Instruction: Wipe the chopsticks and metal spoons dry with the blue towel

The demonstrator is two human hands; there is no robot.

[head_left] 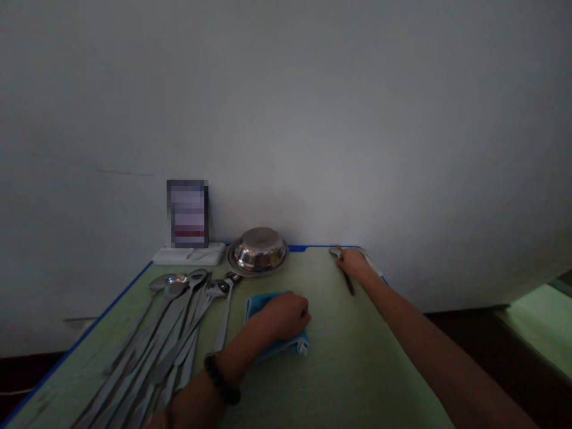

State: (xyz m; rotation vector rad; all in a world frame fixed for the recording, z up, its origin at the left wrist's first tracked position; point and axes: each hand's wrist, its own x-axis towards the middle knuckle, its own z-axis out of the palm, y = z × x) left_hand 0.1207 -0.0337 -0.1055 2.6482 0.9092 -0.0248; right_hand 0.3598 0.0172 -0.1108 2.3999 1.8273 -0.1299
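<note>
My left hand (286, 313), with a dark bead bracelet at the wrist, lies over a folded blue cloth (254, 305). Its fingers are curled in and grip the cloth, which sticks out on both sides. Near the far right corner of the table, my right hand (354, 263) has its fingers closed around a small metal spoon (348, 283). The spoon lies at a slant on the tabletop, its head pointing to the wall and its middle covered by my fingers.
Several long metal spoons and ladles (170, 322) lie in a heap on the left of the green table (357, 369). An upturned steel bowl (261, 253) sits at the back. Beside it, a blurred-out screen (189, 214) stands on a white base (190, 255) against the wall.
</note>
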